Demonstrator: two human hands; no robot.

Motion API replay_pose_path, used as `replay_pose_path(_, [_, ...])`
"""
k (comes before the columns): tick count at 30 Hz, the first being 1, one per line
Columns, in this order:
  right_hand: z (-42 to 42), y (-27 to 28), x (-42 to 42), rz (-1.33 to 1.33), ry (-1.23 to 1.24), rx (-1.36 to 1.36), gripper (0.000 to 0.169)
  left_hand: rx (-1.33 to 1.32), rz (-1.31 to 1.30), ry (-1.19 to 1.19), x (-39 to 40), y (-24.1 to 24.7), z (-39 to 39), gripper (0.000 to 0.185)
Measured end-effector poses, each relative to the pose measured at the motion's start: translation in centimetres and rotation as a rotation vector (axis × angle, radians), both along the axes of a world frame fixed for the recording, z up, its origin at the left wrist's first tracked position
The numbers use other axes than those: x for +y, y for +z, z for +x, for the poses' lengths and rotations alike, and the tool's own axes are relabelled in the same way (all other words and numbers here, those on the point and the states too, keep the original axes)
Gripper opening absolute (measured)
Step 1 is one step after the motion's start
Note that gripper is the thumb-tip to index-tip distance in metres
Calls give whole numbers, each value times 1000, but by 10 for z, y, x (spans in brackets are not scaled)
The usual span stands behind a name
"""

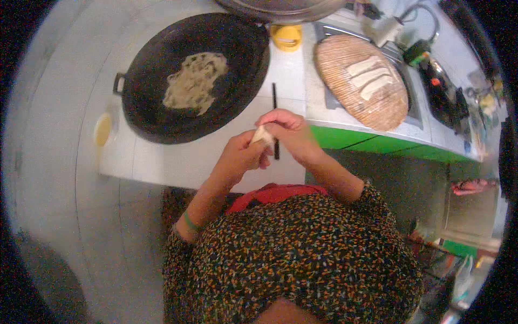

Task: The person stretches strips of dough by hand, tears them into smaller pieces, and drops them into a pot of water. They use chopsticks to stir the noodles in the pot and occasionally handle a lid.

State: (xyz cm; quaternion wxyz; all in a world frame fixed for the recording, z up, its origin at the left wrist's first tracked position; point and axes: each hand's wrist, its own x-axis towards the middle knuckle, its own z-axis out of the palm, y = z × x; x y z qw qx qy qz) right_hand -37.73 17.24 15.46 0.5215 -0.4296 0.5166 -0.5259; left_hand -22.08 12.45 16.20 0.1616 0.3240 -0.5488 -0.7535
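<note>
Both of my hands meet over the white counter, close in front of my body. A small piece of pale dough (262, 137) is held between my left hand (250, 152) and my right hand (289, 129), with the fingers of each pinching it. To the upper left sits a large black wok (238, 101), and noodle-like strands of dough (196, 83) lie in a heap on its bottom. Several flat dough strips (370, 75) rest on an oval ridged board (346, 95) at the upper right. Under my right hand a thin black stick (276, 150) lies on the counter.
A yellow round container (287, 37) stands between wok and board. A large round lid or pan (283, 10) is at the top edge. The board lies over a stove (332, 99) above green cabinet fronts (348, 137). A cable and dark appliance (437, 89) are farther right.
</note>
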Motion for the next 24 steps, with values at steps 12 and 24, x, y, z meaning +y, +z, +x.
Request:
replay_pose_path(12, [29, -4, 1, -211, -153, 358, 9, -84, -226, 35, 1, -22, 16, 25])
replay_pose_path(24, [24, 5, -30, -168, -136, 343, 11, 32, -77, 113, 9, -2, 19, 27])
